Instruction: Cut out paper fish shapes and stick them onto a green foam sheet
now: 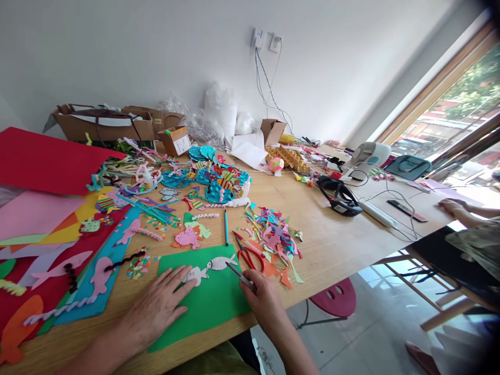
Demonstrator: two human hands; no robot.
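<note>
A green sheet (211, 304) lies at the table's front edge with two pale fish cutouts on it. My left hand (160, 302) rests flat with fingers spread on the sheet's left part, its fingertips at the left fish (198, 276). Just right of that one is the second fish (221, 263), with dark marks. My right hand (260, 294) holds a grey pen (242, 278) over the sheet's right side, its tip near the second fish's tail. Beyond the sheet are red-handled scissors (250, 256) and a blue pen (226, 228).
Paper scraps (275, 232) are heaped right of centre. Coloured sheets (39, 219) and fish cutouts cover the left side. Cardboard boxes (105, 125) and plastic bags stand by the wall. A black headset (339, 197) and a fan (367, 156) are at right, near another person's hands (453, 207).
</note>
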